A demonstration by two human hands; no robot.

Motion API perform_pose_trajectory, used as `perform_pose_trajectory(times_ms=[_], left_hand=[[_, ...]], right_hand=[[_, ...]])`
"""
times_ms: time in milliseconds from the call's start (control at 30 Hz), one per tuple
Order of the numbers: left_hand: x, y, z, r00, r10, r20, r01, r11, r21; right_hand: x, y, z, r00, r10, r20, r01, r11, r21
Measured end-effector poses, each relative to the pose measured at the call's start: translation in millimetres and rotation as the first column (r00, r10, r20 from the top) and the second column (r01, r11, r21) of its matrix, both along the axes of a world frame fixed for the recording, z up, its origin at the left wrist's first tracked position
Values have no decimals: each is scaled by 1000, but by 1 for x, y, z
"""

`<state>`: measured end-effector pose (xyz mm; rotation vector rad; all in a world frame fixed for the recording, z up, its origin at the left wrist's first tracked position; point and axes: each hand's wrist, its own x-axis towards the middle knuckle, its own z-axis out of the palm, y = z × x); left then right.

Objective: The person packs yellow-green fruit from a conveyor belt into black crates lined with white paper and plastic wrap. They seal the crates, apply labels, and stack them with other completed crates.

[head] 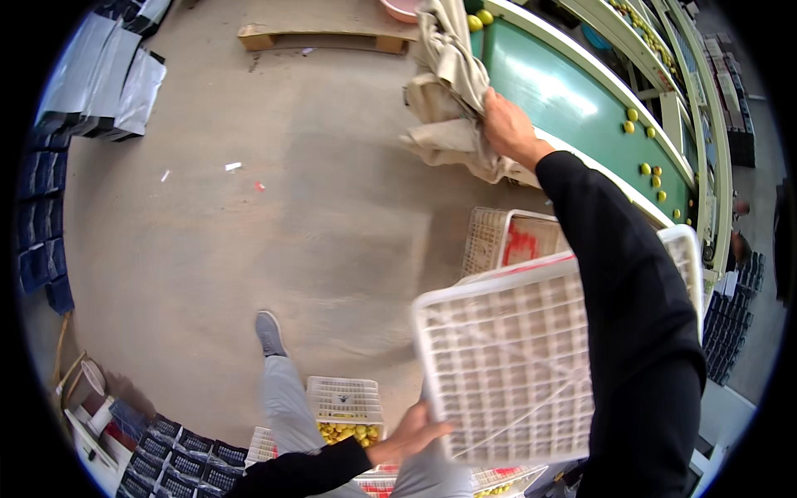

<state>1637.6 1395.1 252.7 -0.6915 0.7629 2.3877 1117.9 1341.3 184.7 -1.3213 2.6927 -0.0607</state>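
My right hand (pixel 512 129) grips a crumpled beige cloth (pixel 448 93) that hangs over the near edge of a green conveyor belt (pixel 554 93). Lower down, my left hand (pixel 414 434) holds the edge of a white plastic lattice crate (pixel 510 367), tilted in front of me. My right sleeve hides part of that crate. Just beyond it, another white crate (pixel 485 239) with a red mark stands on the floor beside the conveyor. Several yellow-green fruits (pixel 656 181) lie scattered on the belt's right part.
White crates of yellow fruit (pixel 348 431) stand by my legs. A wooden pallet (pixel 324 34) lies on the floor at the top, with part of a pink basin (pixel 401 9) above it. Stacked dark blue crates (pixel 43 211) line the left side; black crates (pixel 187 464) stand at lower left.
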Motion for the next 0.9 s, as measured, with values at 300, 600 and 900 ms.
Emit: perform_pose_trajectory(times_ms=[300, 600, 900], left_hand=[[164, -222, 110, 824, 418, 381, -91, 763, -640], [29, -410, 60, 976, 161, 146, 203, -433, -878], [-51, -362, -40, 837, -299, 459, 81, -760, -644]], right_hand=[[0, 3, 24, 997, -29, 78, 22, 997, 80], [40, 13, 24, 976, -218, -18, 202, 932, -302], [42, 35, 11, 945, -325, -36, 269, 837, -477]])
